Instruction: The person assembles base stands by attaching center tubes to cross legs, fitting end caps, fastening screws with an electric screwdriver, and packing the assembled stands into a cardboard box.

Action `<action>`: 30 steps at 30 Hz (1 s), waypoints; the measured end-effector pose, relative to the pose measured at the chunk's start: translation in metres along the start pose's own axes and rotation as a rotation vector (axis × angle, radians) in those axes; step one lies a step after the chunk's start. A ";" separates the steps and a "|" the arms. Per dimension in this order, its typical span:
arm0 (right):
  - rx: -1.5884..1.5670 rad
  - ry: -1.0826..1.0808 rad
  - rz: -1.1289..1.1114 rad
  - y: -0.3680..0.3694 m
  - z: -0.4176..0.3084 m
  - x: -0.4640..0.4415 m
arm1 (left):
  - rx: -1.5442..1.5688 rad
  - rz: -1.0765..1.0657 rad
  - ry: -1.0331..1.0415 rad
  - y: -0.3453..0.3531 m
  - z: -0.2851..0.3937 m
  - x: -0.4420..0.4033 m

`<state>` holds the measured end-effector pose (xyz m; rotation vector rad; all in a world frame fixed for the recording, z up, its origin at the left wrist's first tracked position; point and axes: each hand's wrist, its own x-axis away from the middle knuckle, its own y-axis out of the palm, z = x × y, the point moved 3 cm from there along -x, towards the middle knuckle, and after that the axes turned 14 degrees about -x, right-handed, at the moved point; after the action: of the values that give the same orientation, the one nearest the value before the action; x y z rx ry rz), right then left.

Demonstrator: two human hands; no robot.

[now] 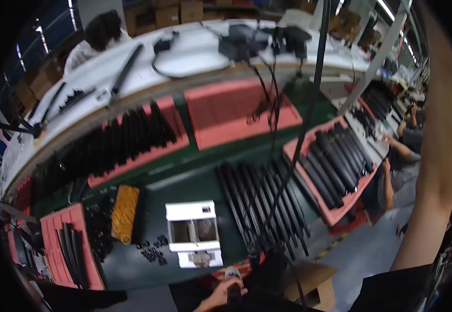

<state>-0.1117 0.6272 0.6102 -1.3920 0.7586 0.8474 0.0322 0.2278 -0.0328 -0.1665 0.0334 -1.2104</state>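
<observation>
At the bottom edge my left hand [223,295] is closed around a dark cylindrical object with a pale grey end [232,272]; its kind is unclear. My right forearm [441,156] reaches up along the right side, and the hand is beyond the top edge. In front of my left hand stands a white open box-like fixture [192,204] with two compartments. Small black parts [155,251] lie scattered left of it. Several long black tubes [260,203] lie side by side to its right, with a black cable hanging across them.
A pink tray [335,214] of black tubes sits at the right, another pink tray [93,260] at the left. A yellow-orange block-like bundle [125,210] stands on the green bench [153,200]. Beyond rises a white shelf [184,60]. Other people work at the right and behind the shelf.
</observation>
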 end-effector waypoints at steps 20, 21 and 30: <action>-0.755 1.465 0.131 0.026 -0.375 0.677 | 0.181 0.031 -0.020 0.023 -0.012 0.001; -0.833 1.385 0.092 0.033 -0.390 0.672 | 0.180 0.036 -0.001 0.023 -0.013 0.005; -1.073 0.969 0.032 0.062 -0.386 0.611 | 0.209 0.019 0.177 0.020 -0.011 0.016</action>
<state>0.1605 0.2778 0.0361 -2.8550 1.0916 0.5563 0.0547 0.2188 -0.0456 0.1238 0.0627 -1.1987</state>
